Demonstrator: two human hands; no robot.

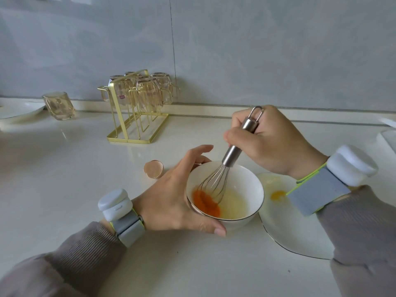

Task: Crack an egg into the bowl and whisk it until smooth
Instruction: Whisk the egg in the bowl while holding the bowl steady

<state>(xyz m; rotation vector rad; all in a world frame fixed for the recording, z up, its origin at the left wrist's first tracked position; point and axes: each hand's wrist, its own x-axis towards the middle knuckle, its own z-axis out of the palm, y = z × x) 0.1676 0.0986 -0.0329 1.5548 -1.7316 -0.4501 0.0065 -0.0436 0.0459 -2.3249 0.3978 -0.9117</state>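
Note:
A small white bowl (246, 176) stands on the pale counter in front of me. Inside it lie clear egg white and an orange yolk (206, 203) at the left side. My left hand (173, 194) cups the bowl's left wall, fingers round the far rim and thumb along the near side. My right hand (270, 142) grips the steel handle of a wire whisk (214, 183), whose wires dip into the egg beside the yolk. An empty eggshell half (153, 169) lies on the counter just left of my left hand.
A white plate (295, 232) with a yellow smear sits right of the bowl, under my right wrist. A gold rack of upturned glass mugs (139, 103) stands at the back. A loose glass (59, 106) and another white plate (19, 109) are at far left.

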